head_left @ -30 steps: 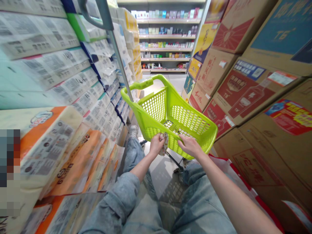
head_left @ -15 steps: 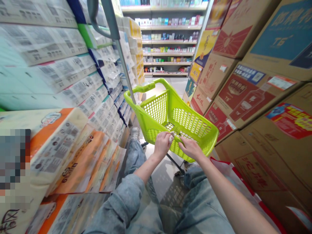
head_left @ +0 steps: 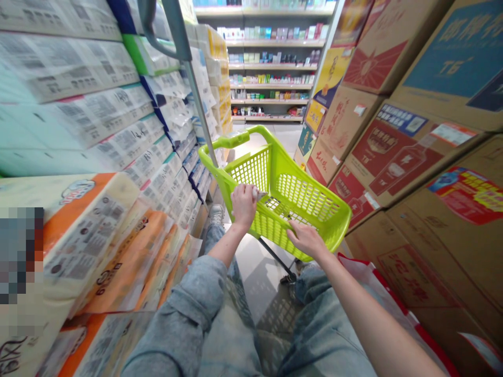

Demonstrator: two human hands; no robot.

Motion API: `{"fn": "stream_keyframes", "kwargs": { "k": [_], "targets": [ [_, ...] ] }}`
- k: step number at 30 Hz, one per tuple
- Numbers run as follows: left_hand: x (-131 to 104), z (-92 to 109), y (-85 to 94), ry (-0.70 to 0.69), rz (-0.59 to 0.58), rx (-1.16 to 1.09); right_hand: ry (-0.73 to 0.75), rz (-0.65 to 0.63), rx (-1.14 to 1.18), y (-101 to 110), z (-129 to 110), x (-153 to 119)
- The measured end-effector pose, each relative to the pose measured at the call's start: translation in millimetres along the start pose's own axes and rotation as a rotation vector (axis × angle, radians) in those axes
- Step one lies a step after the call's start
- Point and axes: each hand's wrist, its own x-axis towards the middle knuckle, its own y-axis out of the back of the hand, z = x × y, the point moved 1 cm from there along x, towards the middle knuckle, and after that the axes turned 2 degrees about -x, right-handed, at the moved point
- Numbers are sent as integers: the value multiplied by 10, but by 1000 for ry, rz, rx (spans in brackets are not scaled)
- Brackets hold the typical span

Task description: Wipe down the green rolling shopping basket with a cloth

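Observation:
A lime-green plastic shopping basket cart (head_left: 310, 196) stands in front of me, its perforated basket showing nothing inside that I can make out. My left hand (head_left: 244, 206) is closed around a small crumpled white tissue (head_left: 257, 193), of which only a bit sticks out. It is at the basket's near rim, towards the left end. Further right, my right hand (head_left: 305, 238) is wrapped over the same near rim. A grey pull handle (head_left: 198, 99) rises from the cart's left end.
Packs of paper tissue (head_left: 106, 241) are stacked close on my left. Cardboard boxes (head_left: 416, 152) form a wall on the right, with a red-and-white bag (head_left: 377, 283) below them. Shelves of small goods (head_left: 271, 67) stand at the aisle's end. My legs straddle the floor behind the cart.
My left hand has moved left and farther along the near rim, carrying the white tissue. My right hand keeps its place on the rim, and the cart has hardly moved.

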Motion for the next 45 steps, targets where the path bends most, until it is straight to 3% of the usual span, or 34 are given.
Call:
{"fn": "stream_keyframes", "kwargs": {
  "k": [3, 6, 8, 10, 15, 21, 25, 32, 36, 42, 45],
  "targets": [
    [92, -4, 41, 55, 75, -177, -2, -3, 4, -5, 4, 8],
    [25, 67, -35, 55, -63, -303, -2, -5, 7, -3, 0, 15],
    [-48, 131, -123, 16, -169, -267, -1, -5, -1, 2, -5, 14],
    [-99, 182, -199, -43, -203, -150, 4, -1, -6, 8, -11, 10],
    [-132, 195, -242, -227, -117, 78, 10, 6, -2, 28, -26, 0],
    [-206, 108, -218, -587, -427, 40, 10, 7, -22, 20, -17, 4],
    [-239, 57, -141, -701, -476, -44, 21, 18, -19, -8, 3, 7],
    [-245, 15, -153, -733, -480, 139, 20, 12, -20, -47, 18, 15],
    [-131, -90, -113, -757, -467, 168, 19, 7, 2, -73, 48, 24],
    [119, -379, 39, -647, -408, 138, 34, 12, 9, -111, 94, 46],
    [70, -319, -5, -654, -386, 218, 33, 5, -11, -97, 84, 66]
  ]
}}
